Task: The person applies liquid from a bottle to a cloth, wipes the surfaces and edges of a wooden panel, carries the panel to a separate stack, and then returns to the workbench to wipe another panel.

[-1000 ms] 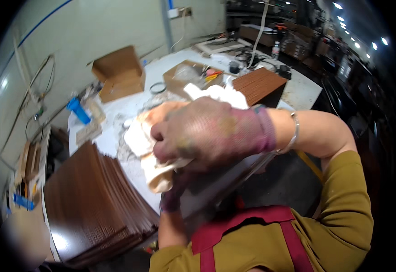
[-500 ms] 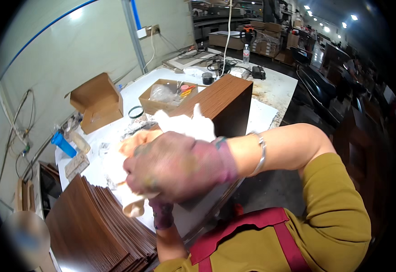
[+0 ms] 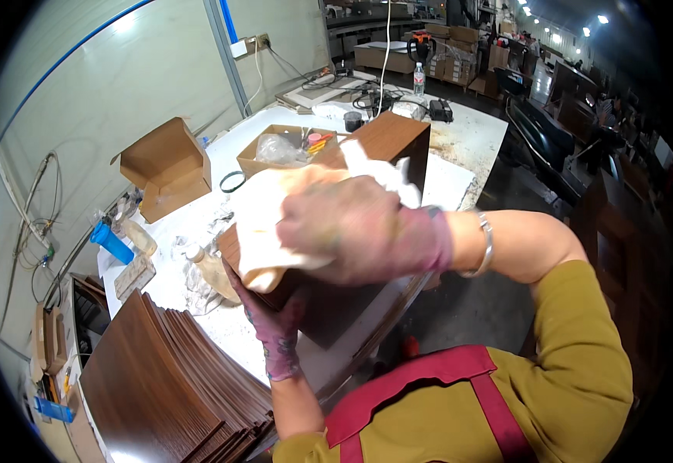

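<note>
A long brown wood-grain box (image 3: 399, 133) lies across the white table. Bunched under my right hand (image 3: 355, 231), in a stained purple glove, is a white and cream cloth (image 3: 263, 224) pressed on the box's top. That hand is blurred, but its fingers are curled over the cloth. My left hand (image 3: 276, 328), gloved the same way, grips the near left end of the box, its thumb up along the end and the other fingers partly hidden. Just beyond that thumb is a pale plastic bottle (image 3: 211, 270) beside crumpled wrapping.
Brown panels (image 3: 159, 378) are stacked at the near left. An open cardboard box (image 3: 168, 174), a carton of small items (image 3: 255, 160), a tape roll (image 3: 233, 182) and a blue bottle (image 3: 111, 243) stand along the wall side. Cables and a water bottle (image 3: 419, 79) are at the far end.
My right hand and the cloth have moved right and farther along the box. The box's near end, my left hand's grip and the pale bottle now show.
</note>
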Demonstrator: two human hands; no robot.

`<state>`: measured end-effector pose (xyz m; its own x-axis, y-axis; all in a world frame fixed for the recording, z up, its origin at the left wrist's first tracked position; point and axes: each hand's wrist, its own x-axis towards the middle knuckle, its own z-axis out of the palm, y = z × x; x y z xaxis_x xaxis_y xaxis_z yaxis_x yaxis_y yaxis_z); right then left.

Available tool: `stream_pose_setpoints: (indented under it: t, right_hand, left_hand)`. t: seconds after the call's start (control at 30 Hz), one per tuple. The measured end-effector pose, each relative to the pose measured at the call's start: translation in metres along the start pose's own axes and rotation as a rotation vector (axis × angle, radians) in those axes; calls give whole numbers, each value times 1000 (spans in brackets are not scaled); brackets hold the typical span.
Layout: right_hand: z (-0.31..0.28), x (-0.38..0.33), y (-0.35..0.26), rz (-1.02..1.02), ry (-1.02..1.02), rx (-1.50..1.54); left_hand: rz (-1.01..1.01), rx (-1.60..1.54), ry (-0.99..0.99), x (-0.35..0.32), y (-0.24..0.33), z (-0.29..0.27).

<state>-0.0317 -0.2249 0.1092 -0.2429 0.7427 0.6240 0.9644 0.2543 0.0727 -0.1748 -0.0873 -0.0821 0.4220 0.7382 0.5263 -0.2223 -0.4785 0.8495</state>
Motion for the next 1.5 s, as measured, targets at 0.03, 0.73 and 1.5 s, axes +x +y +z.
stream_pose_setpoints:
  t: [0.03,0.73,1.5]
  right_hand:
    - [-4,9,-16,75,-243,16]
    - [-45,8,109,741,-458,-211]
    - [5,-9,106,262,-124,30]
  left_hand:
    - [-50,-28,-4,1,1,-3]
    - [-192,-217,0,8,-14,6]
    - [-144,-89,103,-6,4,-3]
